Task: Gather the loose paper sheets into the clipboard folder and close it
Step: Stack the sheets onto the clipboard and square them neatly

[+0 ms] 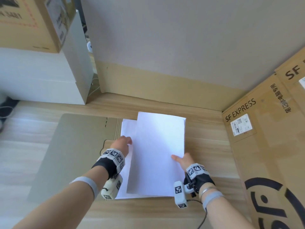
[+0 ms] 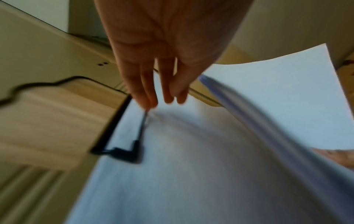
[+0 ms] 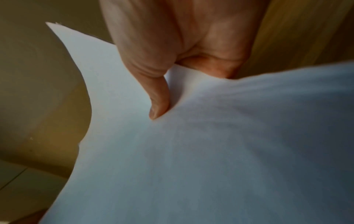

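The clipboard folder lies open on the wooden desk, its grey-beige cover [image 1: 74, 146] spread out to the left. White sheets [image 1: 127, 128] lie on its right half. My right hand [image 1: 181, 160] pinches a second stack of white sheets [image 1: 158, 146] at its right edge and holds it over them, thumb [image 3: 159, 103] on top of the paper [image 3: 210, 151]. My left hand [image 1: 123, 142] reaches under the raised stack [image 2: 287, 98]. Its straight fingertips [image 2: 166, 97] touch the lower sheet [image 2: 182, 174] at the tip of the black wire clip [image 2: 122, 150].
Tall SF Express cardboard boxes [image 1: 264, 129] stand along the right side. A white box [image 1: 41, 76] with a cardboard box [image 1: 29, 22] on top stands at the back left. A grey partition [image 1: 165, 47] closes the back. Bare desk [image 1: 148, 212] lies in front.
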Demonstrator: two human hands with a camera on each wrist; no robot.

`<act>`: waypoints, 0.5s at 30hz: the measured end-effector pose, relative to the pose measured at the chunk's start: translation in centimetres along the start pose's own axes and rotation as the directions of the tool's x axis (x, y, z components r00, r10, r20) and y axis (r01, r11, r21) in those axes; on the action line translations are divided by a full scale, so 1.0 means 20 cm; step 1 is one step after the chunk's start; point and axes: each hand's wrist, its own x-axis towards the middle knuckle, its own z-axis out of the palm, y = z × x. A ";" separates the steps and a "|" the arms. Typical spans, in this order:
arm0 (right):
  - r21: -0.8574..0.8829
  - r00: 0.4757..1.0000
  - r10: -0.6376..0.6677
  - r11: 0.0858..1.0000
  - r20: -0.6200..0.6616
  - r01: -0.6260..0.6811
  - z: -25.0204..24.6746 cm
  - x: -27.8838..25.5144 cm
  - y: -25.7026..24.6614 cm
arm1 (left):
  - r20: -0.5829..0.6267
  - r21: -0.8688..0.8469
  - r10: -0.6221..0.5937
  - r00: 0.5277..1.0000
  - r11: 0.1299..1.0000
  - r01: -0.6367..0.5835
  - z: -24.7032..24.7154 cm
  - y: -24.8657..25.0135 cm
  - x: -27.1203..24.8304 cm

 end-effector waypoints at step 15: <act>-0.159 0.998 0.046 0.987 0.053 -0.037 0.21 0.02 -0.11 | -0.027 -0.113 -0.158 0.987 0.981 0.154 0.04 -0.19 0.01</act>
